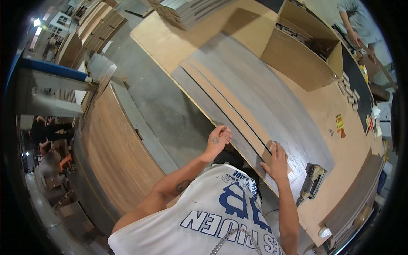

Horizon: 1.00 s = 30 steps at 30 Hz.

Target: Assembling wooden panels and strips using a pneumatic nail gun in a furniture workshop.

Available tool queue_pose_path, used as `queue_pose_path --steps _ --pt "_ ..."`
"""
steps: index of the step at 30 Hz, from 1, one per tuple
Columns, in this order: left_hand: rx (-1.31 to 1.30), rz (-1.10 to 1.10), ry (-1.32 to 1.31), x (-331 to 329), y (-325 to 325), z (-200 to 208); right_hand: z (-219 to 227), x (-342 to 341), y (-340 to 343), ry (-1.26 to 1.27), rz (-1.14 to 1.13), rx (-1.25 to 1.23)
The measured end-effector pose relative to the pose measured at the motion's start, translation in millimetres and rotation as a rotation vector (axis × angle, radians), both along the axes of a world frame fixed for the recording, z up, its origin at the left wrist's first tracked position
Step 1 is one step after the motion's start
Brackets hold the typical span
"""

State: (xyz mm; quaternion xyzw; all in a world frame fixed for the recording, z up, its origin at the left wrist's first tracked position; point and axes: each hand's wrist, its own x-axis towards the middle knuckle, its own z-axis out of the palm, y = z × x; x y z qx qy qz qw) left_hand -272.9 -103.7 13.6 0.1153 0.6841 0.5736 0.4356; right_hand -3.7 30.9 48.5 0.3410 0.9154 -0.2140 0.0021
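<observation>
A long grey wood-grain panel [255,76] lies on the tan worktable. Along its near side run a tan strip [225,97] and a narrow grey strip [197,87], with dark lines between them. At the outer edge of the narrow grey strip is my left hand [219,139], its fingers curled together; what they hold, if anything, is hidden. My right hand [278,160] rests on the strips towards their near end, fingers stretched out and thumb apart. To the right of it, a nail gun [312,180] lies on the grey panel's corner.
An open cardboard box [297,59] stands beyond the panel, with small wooden blocks [349,91] to its right. A yellow label [339,121] lies on the table. Left of the floor gap sits a stack of brown panels [112,144]. Another person [357,25] works at far right.
</observation>
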Motion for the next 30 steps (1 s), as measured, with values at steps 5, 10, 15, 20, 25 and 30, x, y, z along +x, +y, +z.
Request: queue_pose_path --steps 5,10,15,20,25,30 --pt "0.125 0.166 -0.118 20.3 -0.1 -29.9 -14.6 -12.8 -4.3 0.093 0.032 0.042" --pt "0.07 0.251 -0.267 36.8 8.5 3.5 -25.8 -17.1 -11.7 0.122 0.013 0.108" --pt "0.088 0.198 -0.272 34.1 -6.4 -4.3 -27.7 -27.7 -13.8 0.093 0.026 0.08" --pt "0.095 0.179 -0.363 10.2 -11.6 -18.8 -29.3 -37.8 -14.1 0.036 0.0 0.075" --pt "0.164 0.175 -0.52 -40.7 -8.9 -21.2 -20.2 -52.8 -17.8 -0.019 -0.013 -0.002" --pt "0.388 0.179 -0.86 -112.0 13.5 -19.3 35.9 -72.2 -71.3 -0.024 -0.118 -0.211"
